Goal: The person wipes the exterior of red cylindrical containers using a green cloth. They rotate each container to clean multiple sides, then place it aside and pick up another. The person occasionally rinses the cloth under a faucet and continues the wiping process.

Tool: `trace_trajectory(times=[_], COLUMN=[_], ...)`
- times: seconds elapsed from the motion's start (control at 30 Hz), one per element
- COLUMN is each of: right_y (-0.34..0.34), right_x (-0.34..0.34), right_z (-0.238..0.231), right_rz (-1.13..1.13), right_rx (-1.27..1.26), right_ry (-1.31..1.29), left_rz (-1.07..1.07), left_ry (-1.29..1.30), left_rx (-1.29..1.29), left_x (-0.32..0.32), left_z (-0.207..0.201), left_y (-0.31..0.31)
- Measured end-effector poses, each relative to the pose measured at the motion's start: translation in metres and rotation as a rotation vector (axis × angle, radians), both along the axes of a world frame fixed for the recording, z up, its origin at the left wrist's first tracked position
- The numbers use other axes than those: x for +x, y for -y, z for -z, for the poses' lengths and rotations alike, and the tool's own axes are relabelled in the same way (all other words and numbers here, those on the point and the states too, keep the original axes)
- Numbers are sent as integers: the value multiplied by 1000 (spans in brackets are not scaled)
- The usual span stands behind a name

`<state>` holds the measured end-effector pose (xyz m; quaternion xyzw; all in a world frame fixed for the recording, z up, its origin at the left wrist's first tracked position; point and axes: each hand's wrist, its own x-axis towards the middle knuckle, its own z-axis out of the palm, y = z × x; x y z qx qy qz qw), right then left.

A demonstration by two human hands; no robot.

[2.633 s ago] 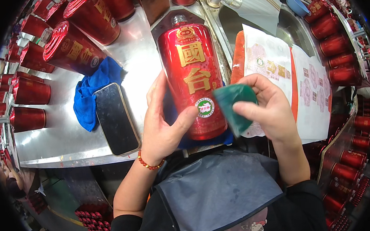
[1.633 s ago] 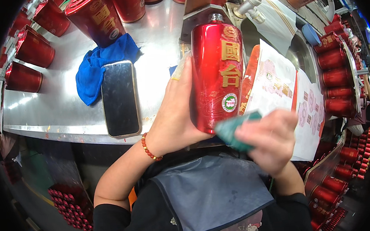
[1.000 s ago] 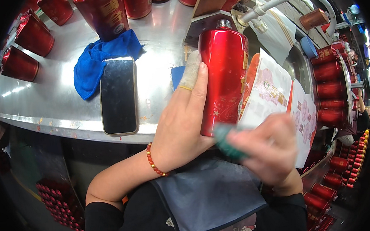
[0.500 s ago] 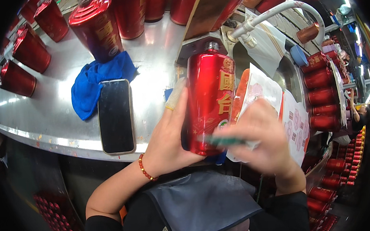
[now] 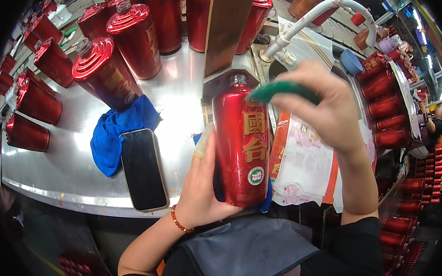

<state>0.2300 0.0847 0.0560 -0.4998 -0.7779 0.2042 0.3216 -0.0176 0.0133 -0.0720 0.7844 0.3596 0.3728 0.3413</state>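
Observation:
A red glossy bottle point(image 5: 231, 152) with raised gold characters and a round green-and-white label stands nearly upright before me, its clear neck uncapped. My left hand point(image 5: 201, 190) is closed round its left side and base, with a pale wrap on one finger. My right hand point(image 5: 329, 105) grips a curved green strip point(image 5: 294, 88), somewhat blurred, whose tip reaches the bottle's right shoulder; whether it touches cannot be told. Beneath the right hand lie printed white and orange sheets point(image 5: 304, 158).
A black phone point(image 5: 144, 171) lies beside a blue cloth point(image 5: 107, 141) on the metal table point(image 5: 69, 171). More red bottles point(image 5: 135, 41) stand behind. An upright brown board point(image 5: 223, 25), a white curved faucet point(image 5: 319, 10) and a blue bowl point(image 5: 350, 62) are farther back.
My right hand has risen with the green strip from the bottle's lower front to its shoulder. The left hand still holds the bottle. The whole view has shifted slightly.

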Motion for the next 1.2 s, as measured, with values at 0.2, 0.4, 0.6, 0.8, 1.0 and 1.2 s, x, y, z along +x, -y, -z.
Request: trace_trajectory(times=[0.2,0.4,0.6,0.8,1.0,1.2], right_y=[-13,-16,-29,-19,-20,-22], right_x=[5,7,14,14,9,3], right_z=[-1,5,4,11,13,7], right_rz=[-11,-167,-26,-82,-145,-223], right_rx=[-142,-123,-89,64,35,83], right_ry=[-139,-55,-72,-16,-85,-7], left_rz=[15,71,59,59,40,55], left_ry=[-4,41,62,73,41,60], left_rx=[-57,-82,-116,-120,-112,-129], left_x=[1,3,3,4,5,4], left_z=[-2,-5,1,-3,-2,2], left_y=[-1,-8,-4,-6,-6,-4])
